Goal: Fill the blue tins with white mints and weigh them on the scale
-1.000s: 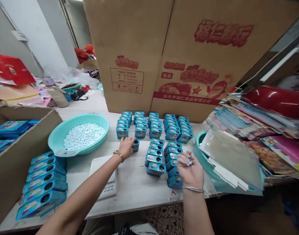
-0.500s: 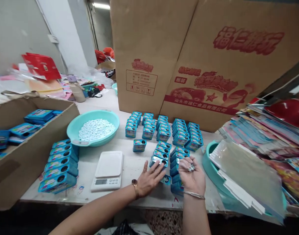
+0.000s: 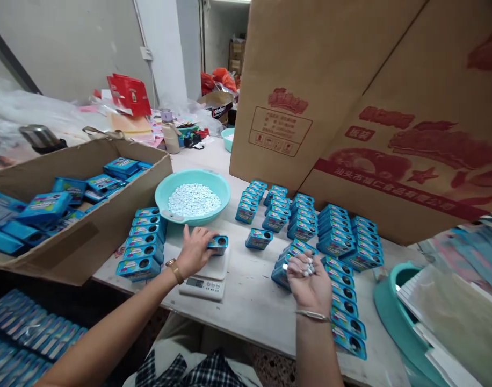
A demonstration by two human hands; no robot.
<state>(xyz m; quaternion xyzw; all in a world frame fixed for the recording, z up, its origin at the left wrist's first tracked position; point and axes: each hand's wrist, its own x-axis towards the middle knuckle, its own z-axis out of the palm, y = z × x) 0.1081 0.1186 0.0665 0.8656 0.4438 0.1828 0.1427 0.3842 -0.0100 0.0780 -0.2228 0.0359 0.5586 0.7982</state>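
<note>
Two big printed cardboard cartons (image 3: 351,107) fill the upper right of the frame, standing on the white bench (image 3: 250,301).
Open cardboard box (image 3: 80,226) at left, loosely filled with blue tins, hanging over the bench's left edge.
Teal basin (image 3: 193,196) of small white tablets (image 3: 193,200) at centre, just behind the scale.
Second teal basin (image 3: 395,306) at lower right, stacked with clear plastic sheets (image 3: 447,306).
Rows of blue tins (image 3: 310,226) stand right of centre, in front of the cartons; another column of tins (image 3: 143,244) sits between the box and the scale.
One lone tin (image 3: 259,238) stands on the bench just right of the scale.
White digital scale (image 3: 208,277) at centre, near the front edge of the bench.

Left hand (image 3: 194,251): grip closed over a single blue tin (image 3: 217,244), which rests on the scale platform at its back edge. Fingers wrap the tin's left side; hole in its top face is visible.
Right hand (image 3: 308,282): palm up, cupped, holding a small heap of loose white tablets (image 3: 308,267) at the fingers. It hovers over the near end of the tin rows, lower centre-right.
Gold watch on the left wrist, thin bangle on the right.
Clutter at the back of the bench, upper left: red packaging (image 3: 129,94), a beige bottle (image 3: 171,137), plastic bags.
</note>
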